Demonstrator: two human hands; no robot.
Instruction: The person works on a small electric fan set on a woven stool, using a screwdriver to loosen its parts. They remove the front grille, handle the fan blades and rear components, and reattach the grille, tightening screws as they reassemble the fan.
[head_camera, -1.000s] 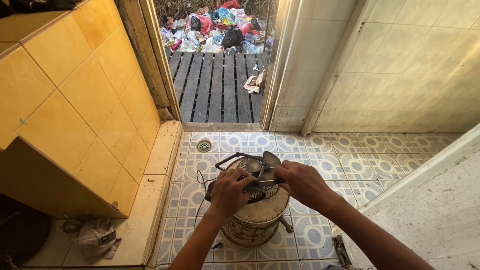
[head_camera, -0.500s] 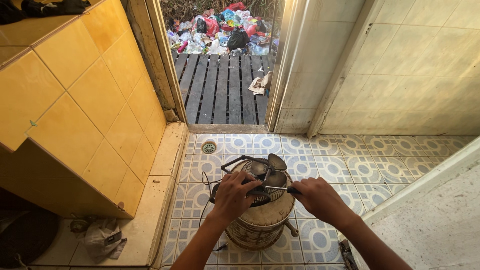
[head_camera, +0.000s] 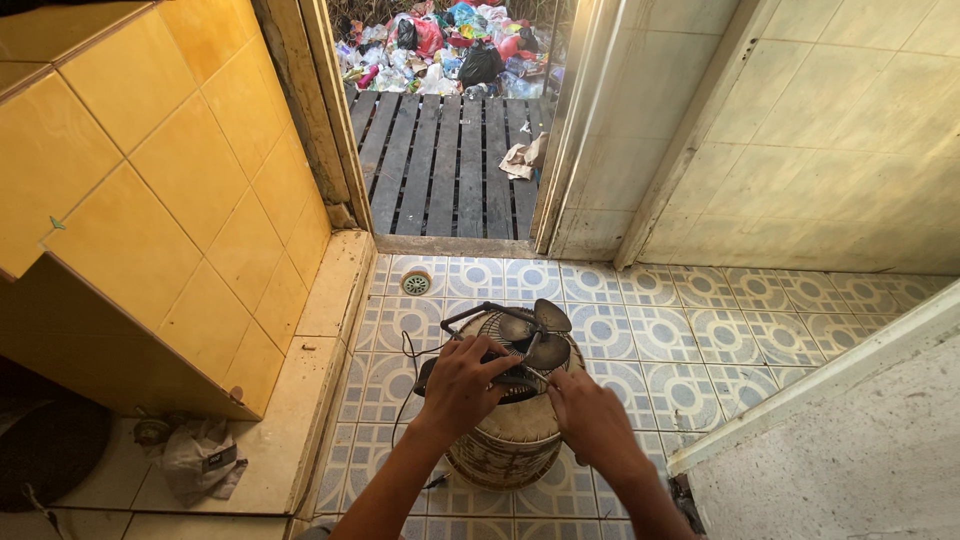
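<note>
Left hand (head_camera: 462, 385) closed over dark fan body (head_camera: 470, 372), fingers curled on its near edge; right hand (head_camera: 590, 420) pinching something thin at fan rim, object too small to tell. Fan (head_camera: 520, 340) lying face-up on woven stool (head_camera: 510, 445), blades (head_camera: 535, 330) exposed, wire guard (head_camera: 480, 315) partly off to the far side. Cord (head_camera: 405, 355) trailing left across patterned floor tiles (head_camera: 700, 350). Drain (head_camera: 415, 283) beyond, near doorway; plank deck (head_camera: 450, 160) and litter pile (head_camera: 440, 45) outside. Yellow tiled wall (head_camera: 170, 200) at left, rag (head_camera: 200, 460) on ledge. Probable risks: fan sliding off rounded stool top under uneven pressure; fingers caught by bare blades; small loose part dropped toward drain; cord snagged by a foot.
</note>
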